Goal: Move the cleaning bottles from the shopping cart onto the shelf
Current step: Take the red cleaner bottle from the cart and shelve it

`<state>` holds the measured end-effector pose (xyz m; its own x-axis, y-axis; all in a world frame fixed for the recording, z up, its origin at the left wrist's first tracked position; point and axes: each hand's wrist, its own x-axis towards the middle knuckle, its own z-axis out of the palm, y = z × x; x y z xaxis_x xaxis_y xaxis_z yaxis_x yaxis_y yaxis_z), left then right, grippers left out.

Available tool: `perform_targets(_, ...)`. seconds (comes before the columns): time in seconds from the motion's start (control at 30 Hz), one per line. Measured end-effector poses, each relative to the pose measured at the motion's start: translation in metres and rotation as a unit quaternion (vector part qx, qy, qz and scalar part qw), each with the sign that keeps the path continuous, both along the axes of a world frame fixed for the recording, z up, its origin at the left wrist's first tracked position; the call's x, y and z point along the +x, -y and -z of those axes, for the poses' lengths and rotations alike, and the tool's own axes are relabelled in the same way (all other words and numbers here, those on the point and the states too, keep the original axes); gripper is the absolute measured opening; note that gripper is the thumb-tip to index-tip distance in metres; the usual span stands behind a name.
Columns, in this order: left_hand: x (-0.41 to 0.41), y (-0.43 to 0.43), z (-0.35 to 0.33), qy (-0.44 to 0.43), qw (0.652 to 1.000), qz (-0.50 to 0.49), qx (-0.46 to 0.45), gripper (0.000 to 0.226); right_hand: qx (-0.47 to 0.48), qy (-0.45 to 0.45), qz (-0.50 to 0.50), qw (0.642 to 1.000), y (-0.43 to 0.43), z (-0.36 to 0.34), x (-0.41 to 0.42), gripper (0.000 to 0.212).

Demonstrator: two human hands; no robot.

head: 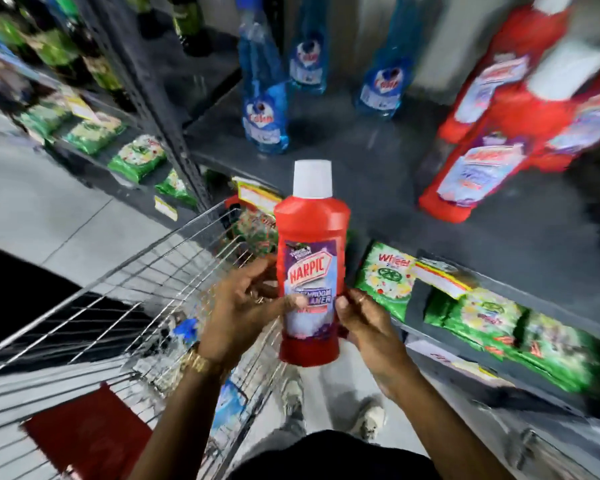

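Nearest the camera, 2 bare forearms reach forward over the person's dark clothing and pale shoes. The left hand [238, 313] wears a gold watch [196, 360] at the wrist and wraps the left side of a red Harpic bottle [309, 268], thumb pressed across the purple label. The right hand [364, 323] clasps the bottle's lower right side, thumb on the label edge, a ring showing on 1 finger. Between them the bottle stands upright in the air, its white cap [312, 180] at the top, lifted above the cart's corner and in front of the shelf edge.

Left of the hands sits the wire shopping cart [125, 296], with blurred packages and a blue item low inside; what they are cannot be told. Right of the bottle, green Wheel detergent packs [388, 278] lie in a row on a lower shelf.

Farther on, the dark grey shelf [378, 188] carries 3 blue Colin bottles [265, 112] toward the back left and more red Harpic bottles [465, 171] at the right, blurred. Beyond the upright post at left, more green packs [137, 157] line another shelf
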<state>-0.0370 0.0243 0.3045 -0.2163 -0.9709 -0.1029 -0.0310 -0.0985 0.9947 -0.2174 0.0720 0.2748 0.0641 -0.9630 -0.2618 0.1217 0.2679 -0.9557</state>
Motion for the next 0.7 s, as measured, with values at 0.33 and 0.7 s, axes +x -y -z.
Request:
perform_targets(0.33, -0.139, -0.001, -0.030, -0.074, 0.983, 0.165, -0.010, 0.036, -0.089, -0.011, 0.174, 0.981, -0.051, -0.024, -0.120, 0.029)
perform_targets(0.7, -0.283, 0.033, -0.067, -0.100, 0.963, 0.242, -0.061, 0.027, -0.195, -0.033, 0.283, 0.938, -0.010, -0.049, -0.242, 0.030)
